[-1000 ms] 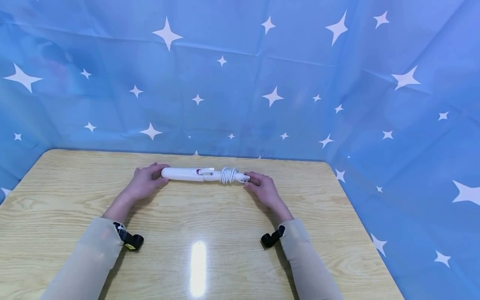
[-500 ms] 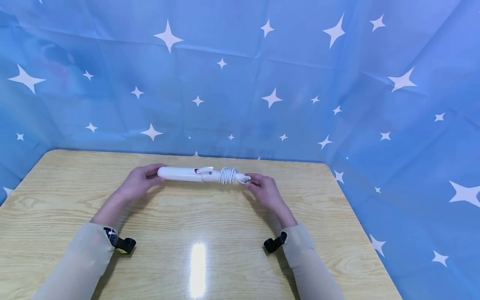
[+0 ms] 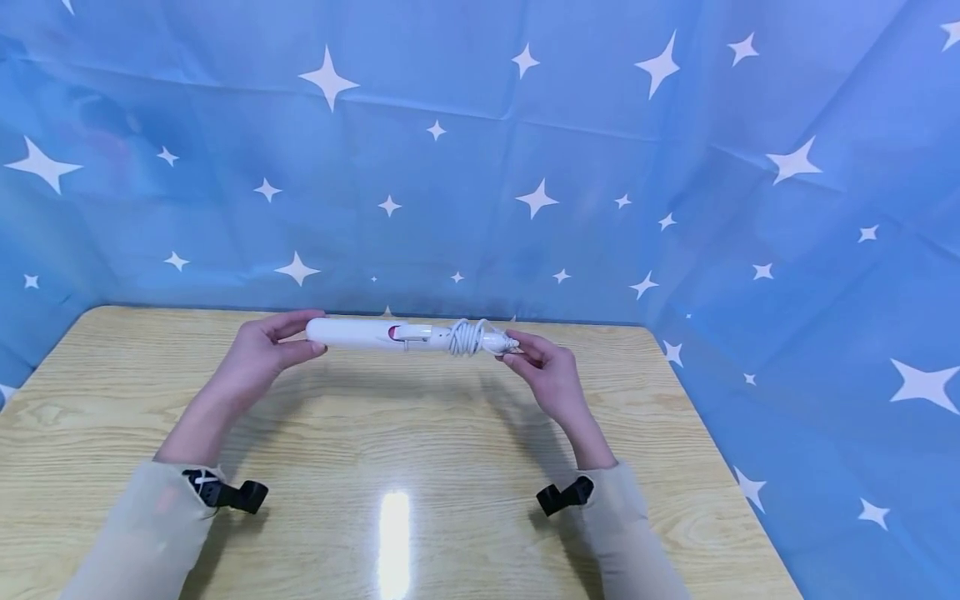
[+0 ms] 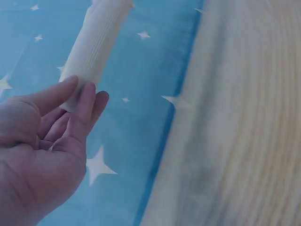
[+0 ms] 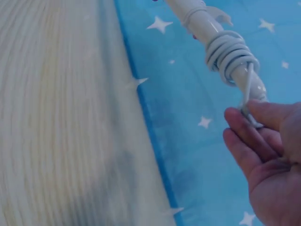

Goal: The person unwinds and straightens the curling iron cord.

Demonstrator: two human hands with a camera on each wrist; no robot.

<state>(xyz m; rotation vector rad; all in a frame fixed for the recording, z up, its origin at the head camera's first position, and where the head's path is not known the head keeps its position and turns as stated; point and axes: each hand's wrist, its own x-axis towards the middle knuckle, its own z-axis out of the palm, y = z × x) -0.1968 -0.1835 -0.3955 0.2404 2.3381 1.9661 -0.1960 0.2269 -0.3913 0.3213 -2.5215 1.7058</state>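
Note:
A white curling iron [image 3: 352,332] is held level above the table, its shadow on the wood below. My left hand [image 3: 258,350] pinches the rounded barrel end between thumb and fingers, as the left wrist view shows on the white barrel [image 4: 96,47]. Around the handle its white cord [image 3: 467,337] is wound in several loops. At the handle's tip my right hand [image 3: 553,371] pinches the end where the cord comes out; in the right wrist view the thumb and fingers meet at the cord [image 5: 230,56] side. A lever [image 3: 412,332] with a pinkish-red spot beside it sits mid-length.
The wooden table [image 3: 315,500] lies below both hands, with a bright light reflection near its front. A blue curtain [image 3: 450,167] with white stars stands along the back and right side. Black wrist cameras [image 3: 232,495] sit on both sleeves.
Both hands have lifted the curling iron off the table, and its shadow now lies apart from it. The left hand has shifted somewhat left along the barrel, the right hand slightly right.

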